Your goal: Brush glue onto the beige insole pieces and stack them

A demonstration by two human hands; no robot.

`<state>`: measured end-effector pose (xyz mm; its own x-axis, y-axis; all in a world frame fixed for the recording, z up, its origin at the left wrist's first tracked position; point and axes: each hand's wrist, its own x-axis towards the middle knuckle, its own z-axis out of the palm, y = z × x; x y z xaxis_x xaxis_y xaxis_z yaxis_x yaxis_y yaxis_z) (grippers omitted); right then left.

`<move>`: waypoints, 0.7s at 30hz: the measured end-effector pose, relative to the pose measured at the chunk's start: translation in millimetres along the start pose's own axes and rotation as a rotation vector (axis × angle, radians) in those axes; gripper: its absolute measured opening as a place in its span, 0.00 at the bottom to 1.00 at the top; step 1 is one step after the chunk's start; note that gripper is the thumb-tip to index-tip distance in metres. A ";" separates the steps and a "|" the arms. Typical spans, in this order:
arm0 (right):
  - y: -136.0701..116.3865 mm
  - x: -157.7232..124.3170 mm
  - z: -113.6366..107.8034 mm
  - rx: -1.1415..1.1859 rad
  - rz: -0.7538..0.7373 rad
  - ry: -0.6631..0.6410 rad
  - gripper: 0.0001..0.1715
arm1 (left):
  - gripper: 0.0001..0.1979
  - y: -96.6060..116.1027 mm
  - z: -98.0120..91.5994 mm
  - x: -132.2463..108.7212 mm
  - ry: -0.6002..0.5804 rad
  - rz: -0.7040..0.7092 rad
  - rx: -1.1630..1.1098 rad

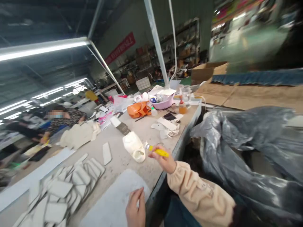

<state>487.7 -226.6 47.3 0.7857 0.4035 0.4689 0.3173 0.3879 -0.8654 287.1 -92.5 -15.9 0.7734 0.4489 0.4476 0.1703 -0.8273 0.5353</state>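
Workshop surroundings stretch off under slanting strip lights, with shelving on the far side and a co-worker bent over another place at the left. Across the middle runs a cluttered tabletop, tilted in view.

On it, the right grip pinches a yellow-handled brush between thumb and fingers, its tip right by the mouth of a white container lying with its opening toward the near right. Whether tip and rim touch is too blurred to tell. The left grip, at the near edge, has its fingers loosely parted with nothing visible between them; a pale sheet spreads beneath and beside it.

To the near left sits a large overlapping pile of pale pieces, and one single piece lies apart, between pile and container. As a judgement, brushwork is under way, at the loading or wiping stage, since the brush is at the container and well apart from every piece. How many pieces are finished and how many remain cannot be told; no coating can be made out on them.
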 end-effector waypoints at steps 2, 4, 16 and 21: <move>4.8 9.0 -5.6 0.084 0.094 -0.023 0.18 | 0.19 -7.5 1.9 5.3 0.053 0.004 0.073; 9.7 19.8 -2.8 0.112 0.178 -0.069 0.18 | 0.18 -12.6 7.8 6.5 0.032 0.008 0.108; 40.9 63.9 56.8 -0.243 0.400 -0.388 0.10 | 0.14 -11.2 9.9 5.2 -0.103 -0.040 0.059; 58.9 76.7 62.1 -0.372 0.448 -0.458 0.11 | 0.13 -12.0 10.4 5.5 -0.099 -0.078 0.039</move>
<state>533.6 -121.3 43.3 0.6076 0.7941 0.0134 0.2418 -0.1689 -0.9555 295.7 -83.6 -27.3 0.8129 0.4788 0.3316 0.2549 -0.8045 0.5365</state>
